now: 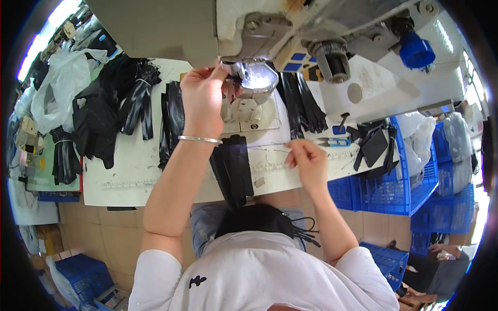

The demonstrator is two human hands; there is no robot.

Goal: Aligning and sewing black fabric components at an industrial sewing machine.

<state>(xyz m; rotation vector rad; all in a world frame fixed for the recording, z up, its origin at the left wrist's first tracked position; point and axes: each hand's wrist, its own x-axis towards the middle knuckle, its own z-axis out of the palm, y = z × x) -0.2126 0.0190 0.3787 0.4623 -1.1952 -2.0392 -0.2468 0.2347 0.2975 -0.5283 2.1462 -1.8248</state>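
My left hand (203,98) is raised to the needle area of a sewing machine (254,93), its fingers closed beside the lit needle. What they pinch there is hidden. Lower and to the right, my right hand (309,165) hovers over the white table with its fingers curled together. A thin dark thread (270,144) runs from the machine side to its fingertips. Black fabric strips (232,168) hang over the table's front edge between my forearms. Just beyond my right hand lie blue-handled thread snips (338,142).
More black strips (306,106) lie right of the machine, and tied bundles (139,101) lie at the left. Black pieces (374,145) sit at the table's right end, beside a blue crate (384,194). A clear plastic bag (61,88) is at far left. Another person's hand (445,250) shows at lower right.
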